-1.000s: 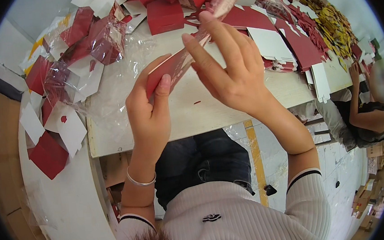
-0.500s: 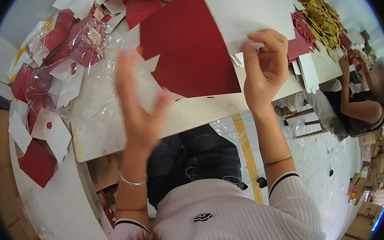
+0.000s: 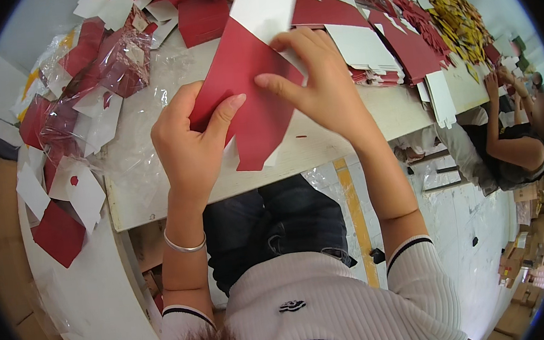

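We're clamping the red-and-white card (image 3: 235, 64) in our left hand (image 3: 183, 142), likely for steadiness. Right hand (image 3: 322, 80) is curving half-spread at its edge.

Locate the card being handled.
At upper centre in the head view, the card is in the left hand above the table, right hand at its right edge.

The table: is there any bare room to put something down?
Right of the held red card, a nearly bare strip of table runs between the white-topped card stack and the front edge, with one small red scrap. The far side is crowded with red boxes; clear plastic film lies left.
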The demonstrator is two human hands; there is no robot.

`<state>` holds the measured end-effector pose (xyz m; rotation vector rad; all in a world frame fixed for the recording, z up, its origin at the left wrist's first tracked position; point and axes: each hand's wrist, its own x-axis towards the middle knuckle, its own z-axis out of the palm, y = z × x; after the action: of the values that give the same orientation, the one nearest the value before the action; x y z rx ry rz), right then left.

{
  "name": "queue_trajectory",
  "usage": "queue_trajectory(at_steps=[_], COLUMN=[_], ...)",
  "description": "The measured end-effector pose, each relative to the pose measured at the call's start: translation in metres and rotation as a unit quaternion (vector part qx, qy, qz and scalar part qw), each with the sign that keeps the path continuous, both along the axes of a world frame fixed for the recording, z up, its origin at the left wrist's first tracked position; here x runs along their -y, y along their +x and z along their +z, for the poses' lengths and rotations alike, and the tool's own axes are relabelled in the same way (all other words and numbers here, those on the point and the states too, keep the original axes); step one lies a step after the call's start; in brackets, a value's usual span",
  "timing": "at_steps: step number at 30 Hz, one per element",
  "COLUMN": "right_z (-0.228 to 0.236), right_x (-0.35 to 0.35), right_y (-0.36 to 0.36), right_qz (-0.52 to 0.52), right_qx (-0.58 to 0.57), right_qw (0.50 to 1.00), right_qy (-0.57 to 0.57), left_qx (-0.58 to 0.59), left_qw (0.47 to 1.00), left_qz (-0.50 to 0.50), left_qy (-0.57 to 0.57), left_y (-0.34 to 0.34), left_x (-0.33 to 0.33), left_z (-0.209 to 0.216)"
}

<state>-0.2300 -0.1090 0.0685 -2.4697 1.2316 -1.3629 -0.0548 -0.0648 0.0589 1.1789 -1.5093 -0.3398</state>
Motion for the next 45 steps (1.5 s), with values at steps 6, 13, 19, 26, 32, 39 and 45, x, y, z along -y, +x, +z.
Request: queue_trajectory(at_steps=[6, 13, 19, 26, 32, 39, 45], right_z=[0.004, 0.023, 0.037, 0.027, 0.053, 0.071, 0.040], right_x=[0.011, 0.011, 0.018, 0.028, 0.025, 0.048, 0.070], right_y=[-0.002, 0.012, 0.018, 0.002, 0.020, 0.015, 0.058], right_qz=[0.110, 0.285, 0.383, 0.183, 0.057, 0.148, 0.158], right_qx=[0.231, 0.131, 0.023, 0.078, 0.048, 0.018, -0.144], right_qw=[0.929, 0.949, 0.917, 0.969, 0.984, 0.913, 0.903], right_qy=[0.266, 0.044, 0.108, 0.147, 0.161, 0.381, 0.374], left_qx=[0.042, -0.169, -0.197, -0.325, -0.193, 0.268, 0.406], left_qw=[0.995, 0.855, 0.796, 0.848, 0.957, 0.920, 0.880], left_qz=[-0.042, -0.418, -0.482, -0.343, -0.133, -0.278, -0.216], left_qy=[0.077, 0.257, 0.309, 0.240, 0.172, -0.068, -0.114], left_y=[0.009, 0.055, 0.061, 0.033, 0.008, 0.038, 0.011], left_x=[-0.003, 0.019, 0.031, 0.034, 0.034, 0.001, -0.013], left_z=[0.005, 0.012, -0.001, -0.012, -0.019, 0.033, 0.037])
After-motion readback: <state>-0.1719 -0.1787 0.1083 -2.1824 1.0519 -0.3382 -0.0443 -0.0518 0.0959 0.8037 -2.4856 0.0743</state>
